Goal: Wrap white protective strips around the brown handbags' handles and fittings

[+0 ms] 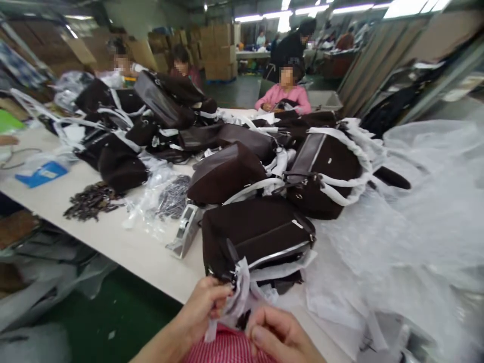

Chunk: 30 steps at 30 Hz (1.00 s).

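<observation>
A dark brown handbag [253, 227] lies on its side at the near edge of the table. White tissue paper [241, 295] is wrapped about its handle and hangs toward me. My left hand [206, 305] is closed, its fingers pinching the tissue paper beside the end of the bag. Lower and to the right, my right hand [282, 333] is also closed, thumb against the fingers at the tissue's lower part. What exactly lies between the right fingertips is partly hidden. A striped red garment [223, 347] shows beneath both hands.
More dark handbags [227, 174] with white-wrapped handles are heaped behind. A tape dispenser [185, 232], a pile of dark metal pieces [93, 199] and a blue box [42, 174] sit to the left. Clear plastic bags [427, 212] cover the right side. A person in pink [283, 96] sits opposite.
</observation>
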Motion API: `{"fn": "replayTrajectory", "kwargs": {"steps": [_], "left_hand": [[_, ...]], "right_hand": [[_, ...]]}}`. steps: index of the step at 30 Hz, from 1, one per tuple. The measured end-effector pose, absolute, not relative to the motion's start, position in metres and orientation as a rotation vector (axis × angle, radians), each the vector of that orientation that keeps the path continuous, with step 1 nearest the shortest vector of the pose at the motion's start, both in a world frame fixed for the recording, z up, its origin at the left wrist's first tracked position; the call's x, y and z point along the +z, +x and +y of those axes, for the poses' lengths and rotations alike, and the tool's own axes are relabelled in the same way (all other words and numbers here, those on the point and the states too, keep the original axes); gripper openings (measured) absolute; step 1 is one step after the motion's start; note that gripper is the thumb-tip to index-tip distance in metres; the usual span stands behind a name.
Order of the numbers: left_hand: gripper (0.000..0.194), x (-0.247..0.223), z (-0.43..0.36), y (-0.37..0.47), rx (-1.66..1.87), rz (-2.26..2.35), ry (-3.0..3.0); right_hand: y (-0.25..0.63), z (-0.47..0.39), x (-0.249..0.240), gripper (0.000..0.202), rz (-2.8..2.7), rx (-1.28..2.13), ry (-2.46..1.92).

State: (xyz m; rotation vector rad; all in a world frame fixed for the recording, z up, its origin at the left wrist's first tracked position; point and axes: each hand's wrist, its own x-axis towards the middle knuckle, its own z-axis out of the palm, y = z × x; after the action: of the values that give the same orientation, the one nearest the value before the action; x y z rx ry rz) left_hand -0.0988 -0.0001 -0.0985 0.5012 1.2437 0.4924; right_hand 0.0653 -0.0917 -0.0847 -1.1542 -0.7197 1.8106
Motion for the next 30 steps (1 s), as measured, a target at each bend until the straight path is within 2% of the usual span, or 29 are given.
{"fn": "replayTrajectory", "kwargs": {"steps": [3,9,12,17,22,30], "left_hand": [[0.029,-0.093,-0.013,-0.090,0.585,1.145,0.495],[0.030,-0.085,-0.010,-0.091,0.691,1.095,0.504],[0.027,-0.087,-0.009,-0.094,0.693,1.130,0.528],[0.029,-0.089,-0.012,-0.093,0.706,1.099,0.540],[0.026,-0.086,-0.012,-0.091,0.728,1.074,0.542],[0.027,-0.079,-0.014,-0.089,0.745,1.000,0.530]], "right_hand": [[0.038,-0.059,-0.063,0.036,-0.838,1.874,-1.055],[0.041,-0.051,-0.083,0.040,-1.075,1.520,-1.571],[0.048,-0.052,-0.093,0.042,-1.172,1.415,-1.687],[0.048,-0.051,-0.091,0.044,-1.223,1.356,-1.707],[0.049,-0.049,-0.081,0.042,-1.281,1.460,-1.647],[0.043,-0.044,-0.077,0.041,-1.246,1.219,-1.828]]}}
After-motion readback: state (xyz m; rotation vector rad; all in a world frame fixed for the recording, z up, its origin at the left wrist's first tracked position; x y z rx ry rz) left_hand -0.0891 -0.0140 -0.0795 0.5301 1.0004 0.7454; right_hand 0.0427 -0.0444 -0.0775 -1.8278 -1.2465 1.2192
